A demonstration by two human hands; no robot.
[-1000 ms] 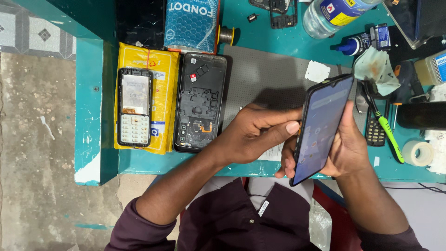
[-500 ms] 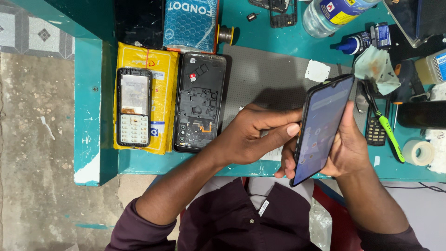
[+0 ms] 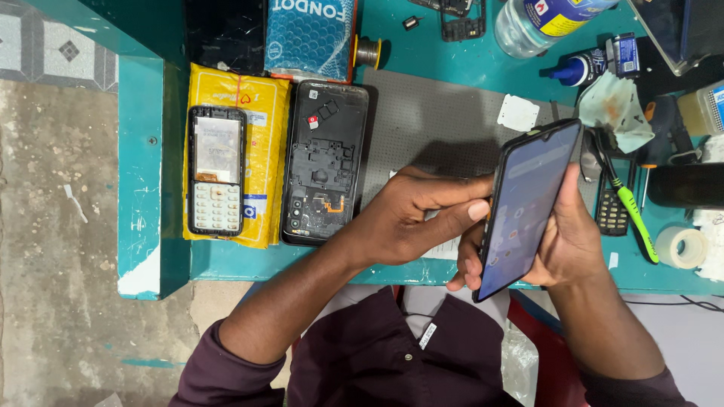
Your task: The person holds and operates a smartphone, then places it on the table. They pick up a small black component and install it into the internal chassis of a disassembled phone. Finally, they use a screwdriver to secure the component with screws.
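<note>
Right hand is gripping the phone tilted on edge, screen facing the person; left hand is pinching its side, bracing it.

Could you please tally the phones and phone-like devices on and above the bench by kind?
Smartphone in both hands, screen lit: 1
Opened smartphone shell, back off: 1
Keypad phone on the yellow packet: 1
Small dark keypad handset: 1
Total: 4
</note>
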